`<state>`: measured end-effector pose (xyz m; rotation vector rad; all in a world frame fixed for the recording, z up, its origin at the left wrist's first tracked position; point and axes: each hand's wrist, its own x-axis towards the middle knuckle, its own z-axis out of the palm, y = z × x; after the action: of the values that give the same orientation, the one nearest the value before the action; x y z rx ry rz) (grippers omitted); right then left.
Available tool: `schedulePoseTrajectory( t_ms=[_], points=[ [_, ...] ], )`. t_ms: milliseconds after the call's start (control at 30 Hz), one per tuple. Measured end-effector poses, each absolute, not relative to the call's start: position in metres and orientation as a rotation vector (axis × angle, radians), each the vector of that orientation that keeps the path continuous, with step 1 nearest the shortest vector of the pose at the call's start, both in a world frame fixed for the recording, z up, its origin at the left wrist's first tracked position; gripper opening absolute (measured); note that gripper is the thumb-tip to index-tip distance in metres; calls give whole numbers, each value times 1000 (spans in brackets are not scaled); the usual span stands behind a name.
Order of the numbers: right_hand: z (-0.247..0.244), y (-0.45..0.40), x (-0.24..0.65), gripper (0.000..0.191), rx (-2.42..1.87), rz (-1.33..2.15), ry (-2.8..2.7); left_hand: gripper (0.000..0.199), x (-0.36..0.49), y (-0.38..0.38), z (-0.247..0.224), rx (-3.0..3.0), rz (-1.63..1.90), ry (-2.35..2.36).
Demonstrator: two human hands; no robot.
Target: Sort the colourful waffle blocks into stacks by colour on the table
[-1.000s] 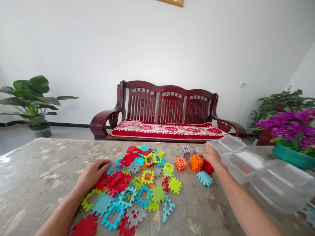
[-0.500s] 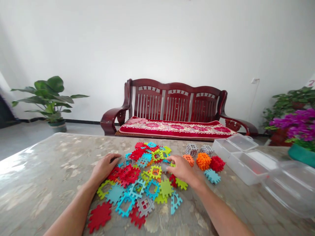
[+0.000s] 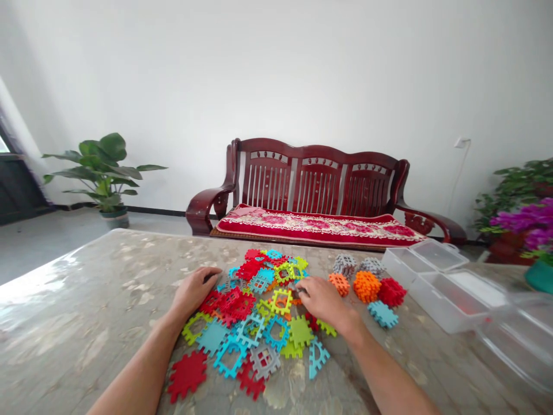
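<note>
The tabletop [image 3: 108, 300] lies open at left; 2 grey stacks [image 3: 344, 265] and a clear box [image 3: 447, 318] obstruct its right.

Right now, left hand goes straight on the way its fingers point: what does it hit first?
Probably the blue piece at the left edge of the pile, just past the fingertips of the left hand; height clearance is unclear.

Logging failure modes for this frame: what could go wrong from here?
The right hand is at the overlapping red, blue, green and grey notched plastic pieces; lifting one might drag neighbours.
The bright-orange notched plastic stack, red notched plastic stack and light-blue notched plastic square sit close together; a careless bump could disturb all three.
</note>
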<state>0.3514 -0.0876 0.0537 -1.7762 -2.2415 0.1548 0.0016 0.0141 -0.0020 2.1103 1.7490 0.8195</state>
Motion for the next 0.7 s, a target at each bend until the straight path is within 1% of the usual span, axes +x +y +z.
schedulePoseTrajectory(
  t_ms=[133, 233, 400, 567, 700],
  points=[
    [64, -78, 365, 34, -1744, 281, -2077, 37, 1, 15, -3, 2115, 823, 1748],
    [62, -69, 374, 37, -1734, 335, -2004, 38, 1, 15, -2, 2129, 816, 1737],
    [48, -62, 374, 49, -1819, 133, -1933, 38, 2, 15, -1, 2121, 814, 1738],
    [49, -73, 365, 46, -1834, 96, -2051, 38, 3, 14, 1, 2118, 786, 1753],
    [51, -81, 360, 62, -1826, 71, -2131, 39, 3, 13, 1, 2128, 782, 1753]
  ],
)
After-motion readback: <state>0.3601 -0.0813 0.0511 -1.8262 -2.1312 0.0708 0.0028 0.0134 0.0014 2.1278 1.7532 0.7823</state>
